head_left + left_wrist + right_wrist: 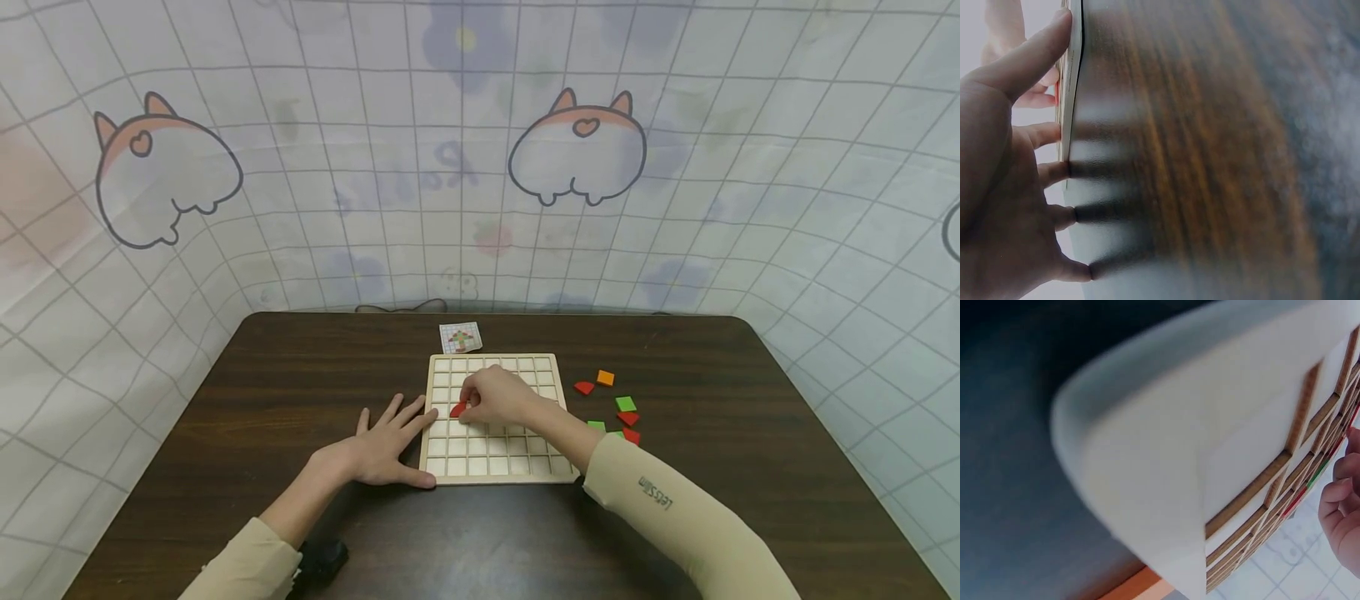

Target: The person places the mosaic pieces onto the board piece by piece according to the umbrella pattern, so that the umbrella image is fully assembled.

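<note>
A pale wooden grid board (pixel 495 480) lies on the table in front of me. My left hand (pixel 382 450) is spread flat at its left side, with the thumb at the near left corner and a fingertip touching the frame. In the left wrist view the left hand (pixel 1004 169) shows its fingers apart and holding nothing. Over the board's squares, my right hand (pixel 498 396) has curled fingers and pinches a red piece (pixel 457 410) at the left part of the grid. The right wrist view shows green (pixel 1317 473) and red (pixel 1295 502) pieces along the board, near the right fingers.
Right of the board lie loose pieces: orange (pixel 606 377), green (pixel 626 403) and several red ones (pixel 584 387). A small pattern card (pixel 460 337) lies behind the board on the dark wooden table (pixel 300 358). Patterned cloth surrounds the table's back and sides.
</note>
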`<state>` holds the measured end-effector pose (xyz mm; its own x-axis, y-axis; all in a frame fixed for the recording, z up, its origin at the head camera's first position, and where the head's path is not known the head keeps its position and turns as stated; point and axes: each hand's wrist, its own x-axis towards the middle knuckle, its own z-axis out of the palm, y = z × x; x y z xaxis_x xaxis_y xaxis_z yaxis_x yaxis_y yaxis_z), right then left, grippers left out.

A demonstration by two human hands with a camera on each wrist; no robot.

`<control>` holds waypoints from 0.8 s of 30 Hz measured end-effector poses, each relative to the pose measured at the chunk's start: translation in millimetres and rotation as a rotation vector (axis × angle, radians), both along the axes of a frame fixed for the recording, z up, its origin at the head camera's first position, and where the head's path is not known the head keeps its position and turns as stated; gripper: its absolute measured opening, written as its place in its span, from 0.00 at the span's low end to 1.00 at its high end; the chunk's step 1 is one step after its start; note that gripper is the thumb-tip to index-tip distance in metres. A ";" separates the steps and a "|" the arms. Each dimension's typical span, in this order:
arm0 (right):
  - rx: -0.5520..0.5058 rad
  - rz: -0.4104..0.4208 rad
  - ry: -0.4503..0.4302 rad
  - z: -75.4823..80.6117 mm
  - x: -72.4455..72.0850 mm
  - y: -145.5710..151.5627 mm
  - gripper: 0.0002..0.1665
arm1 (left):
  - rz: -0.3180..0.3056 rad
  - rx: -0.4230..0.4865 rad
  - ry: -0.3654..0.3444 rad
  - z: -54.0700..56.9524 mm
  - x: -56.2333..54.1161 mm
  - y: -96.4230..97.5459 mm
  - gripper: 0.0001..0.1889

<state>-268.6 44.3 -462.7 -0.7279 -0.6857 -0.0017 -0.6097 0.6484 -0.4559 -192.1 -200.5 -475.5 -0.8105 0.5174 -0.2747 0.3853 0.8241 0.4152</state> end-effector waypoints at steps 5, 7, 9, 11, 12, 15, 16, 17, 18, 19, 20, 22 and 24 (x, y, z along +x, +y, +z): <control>0.008 -0.009 0.007 -1.2 1.1 0.5 0.11 | -0.002 0.002 0.001 -0.6 -0.2 0.0 0.55; 0.007 -0.014 0.002 -0.8 1.6 0.8 0.10 | -0.002 0.001 0.000 -1.1 -0.7 -0.1 0.55; 0.005 -0.019 -0.004 -0.1 2.1 1.3 0.09 | -0.002 -0.001 0.003 -1.6 -1.2 -0.2 0.55; 0.006 -0.019 -0.006 0.5 2.3 1.7 0.09 | -0.003 -0.001 0.003 -2.0 -1.7 -0.4 0.55; 0.007 -0.017 -0.004 0.5 2.5 2.0 0.09 | -0.003 -0.002 0.004 -2.2 -2.0 -0.4 0.55; 0.008 -0.006 0.008 -0.2 2.2 3.6 0.09 | -0.003 -0.002 0.007 -2.9 -2.7 -0.6 0.55; 0.006 0.000 0.011 -0.2 2.4 4.3 0.09 | -0.002 0.000 0.006 -3.1 -2.5 -0.6 0.55; 0.003 0.005 0.015 -0.2 2.5 5.3 0.09 | -0.002 0.000 0.007 -3.3 -2.6 -0.6 0.55; -0.002 0.009 0.015 -0.4 2.7 6.5 0.08 | -0.001 0.001 0.008 -3.5 -2.4 -0.7 0.55; -0.005 0.013 0.016 -0.7 2.9 8.2 0.08 | -0.001 0.001 0.007 -3.8 -2.4 -0.8 0.55; -0.010 0.014 0.014 -0.6 3.2 10.0 0.08 | 0.000 0.001 0.007 -4.0 -2.4 -0.9 0.55; -0.020 0.013 0.007 -0.1 4.1 14.5 0.08 | 0.000 0.001 0.007 -4.1 -2.3 -1.1 0.55; -0.031 0.011 -0.002 1.0 5.1 20.1 0.08 | 0.000 -0.001 0.009 -4.2 -2.4 -1.2 0.55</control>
